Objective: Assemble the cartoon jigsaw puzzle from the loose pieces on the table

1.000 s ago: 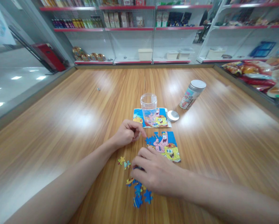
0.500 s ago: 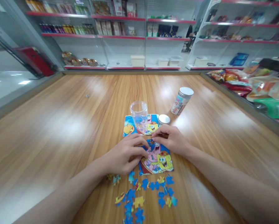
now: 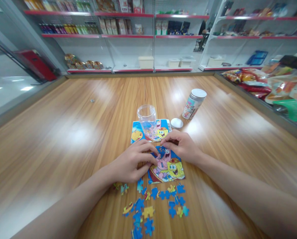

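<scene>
A partly joined jigsaw puzzle (image 3: 166, 167), with a pink starfish and a yellow sponge character, lies on the wooden table. My left hand (image 3: 138, 161) rests at its left side, fingers bent and apart, fingertips touching the joined pieces. At the puzzle's upper edge my right hand (image 3: 180, 144) pinches a small blue puzzle piece, mostly hidden by the fingertips. Several loose puzzle pieces (image 3: 148, 211), mainly blue with some yellow, are scattered nearer to me. Behind the puzzle lies a printed picture sheet (image 3: 137, 132), and a clear plastic jar (image 3: 147, 116) stands on it.
A round silver lid (image 3: 176, 123) lies right of the sheet. Beyond it a printed canister (image 3: 193, 104) with a silver lid stands upright. Packaged snacks (image 3: 253, 81) fill the area past the table's right edge. Stocked shelves (image 3: 126, 35) line the back.
The view has shifted slightly. My right hand's fingertips have moved a little at the puzzle's upper edge, and my left hand stays in place on the pieces.
</scene>
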The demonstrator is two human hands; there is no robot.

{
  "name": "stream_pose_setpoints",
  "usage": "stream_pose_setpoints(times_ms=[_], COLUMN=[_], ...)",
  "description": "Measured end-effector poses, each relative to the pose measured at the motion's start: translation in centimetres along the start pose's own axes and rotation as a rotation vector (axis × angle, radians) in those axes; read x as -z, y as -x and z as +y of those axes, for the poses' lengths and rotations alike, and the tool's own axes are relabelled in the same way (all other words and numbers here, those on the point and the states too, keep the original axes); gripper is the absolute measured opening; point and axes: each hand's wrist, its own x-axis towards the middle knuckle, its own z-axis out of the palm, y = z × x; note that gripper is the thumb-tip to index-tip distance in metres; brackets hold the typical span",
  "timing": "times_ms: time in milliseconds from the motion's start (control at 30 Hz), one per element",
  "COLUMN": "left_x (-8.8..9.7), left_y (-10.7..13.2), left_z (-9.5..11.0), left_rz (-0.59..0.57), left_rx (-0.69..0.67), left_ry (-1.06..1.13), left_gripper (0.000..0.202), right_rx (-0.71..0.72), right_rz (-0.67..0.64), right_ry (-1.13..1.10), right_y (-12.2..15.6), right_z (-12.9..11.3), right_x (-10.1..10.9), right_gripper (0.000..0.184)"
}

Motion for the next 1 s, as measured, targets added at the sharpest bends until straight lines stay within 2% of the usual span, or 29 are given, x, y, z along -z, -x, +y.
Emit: stream_pose_setpoints(times_ms=[233, 467, 567, 667, 767, 867, 1000], left_x=[-0.1, 0.1, 0.1, 0.1, 0.1, 0.1, 0.0], left_y=[0.0, 0.0, 0.0, 0.0, 0.0, 0.0, 0.0], left_z=[-0.1, 0.2, 0.2, 0.1, 0.0, 0.0, -0.1], left_rz=[0.004, 0.002, -0.002, -0.004, -0.001, 0.003, 0.005], left_rx=[-0.007, 0.006, 0.004, 0.005, -0.005, -0.006, 0.0], left_ry=[-0.003, -0.017, -0.014, -0.014, -0.014, -0.011, -0.011], left_gripper=[0.028, 0.028, 0.029, 0.03, 0.03, 0.03, 0.03], right_rx=[0.15, -0.076, -0.05, 0.044, 0.125, 0.089, 0.031], right_rz=[-0.016, 0.152, 0.16, 0.185, 0.129, 0.065, 0.145], right_ry=[0.097, 0.02, -0.021, -0.036, -0.002, 0.027, -0.011], right_y=[-0.2, 0.2, 0.3, 0.5, 0.7, 0.7, 0.4], right_z=[-0.5, 0.3, 0.0, -0.7, -1.1, -1.1, -0.8], right_x=[-0.1, -0.1, 0.0, 0.1, 0.2, 0.1, -0.1], right_gripper=[0.011, 0.017, 0.017, 0.018, 0.019, 0.018, 0.017])
